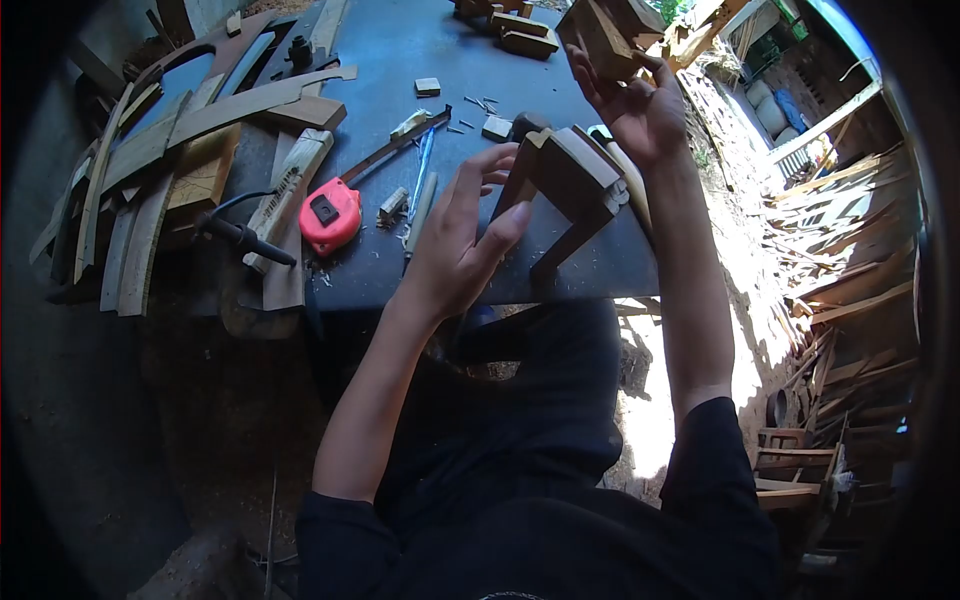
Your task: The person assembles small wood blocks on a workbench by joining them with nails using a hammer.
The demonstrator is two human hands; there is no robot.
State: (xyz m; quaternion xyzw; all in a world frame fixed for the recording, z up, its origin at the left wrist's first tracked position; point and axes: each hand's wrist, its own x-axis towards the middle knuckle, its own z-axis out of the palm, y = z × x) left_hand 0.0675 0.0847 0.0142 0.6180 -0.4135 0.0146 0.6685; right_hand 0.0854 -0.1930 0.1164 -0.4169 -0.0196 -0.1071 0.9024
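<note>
In the head view, the left hand [462, 232] is at the near part of the dark table [375, 90], its fingers loosely curved and parted. They sit just left of a small wooden frame [572, 175] that stands on the tabletop with its legs down. The index finger is near the frame's upper left corner, and the thumb tip lies against or just in front of its left leg; whether it actually touches cannot be told.

The right hand [645, 115] is raised farther out, palm turned upward, grasping a second wooden piece [597, 42]. The fingers run along the left side of its lower end and the thumb is at the right, so the piece rises tilted above the palm, with its upper end cut off by the picture's edge.

Left of the left hand lie a blue stick [424, 160] and a red tape measure [331, 215]. Beyond the frame are small nails [484, 103] and a pale wood block [427, 87]. Overlapping wooden strips [205, 125] cover the table's left side, near a clamp [243, 237].
</note>
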